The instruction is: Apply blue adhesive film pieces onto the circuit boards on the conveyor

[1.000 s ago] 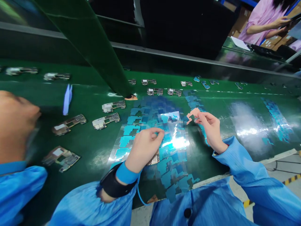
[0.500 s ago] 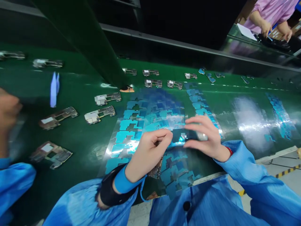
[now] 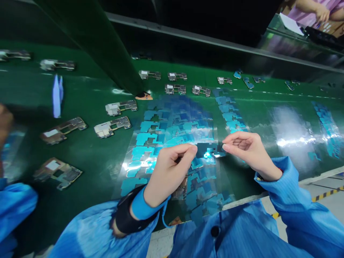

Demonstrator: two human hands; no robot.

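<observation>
Between my two hands hangs a dark blue die-cut film piece, shaped like a circuit board, with a bright glint on its lower edge. My left hand is closed in a pinch on its left end. At the right end, the thumb and fingertips of my right hand are pinched together on its edge. Below lie clear sheets bearing rows of blue cut-outs. Partly hidden under my left hand is a brownish circuit board.
Circuit boards with white labels lie to the left and along the back. A pale blue strip sits at far left. A dark green post slants down behind the sheets. A co-worker's sleeve shows at left; another person's hand is at upper right.
My right hand has moved slightly right and its spread fingers have closed on the film's right end. The left hand keeps its pinch. The co-worker's hand at left has shifted toward the frame edge.
</observation>
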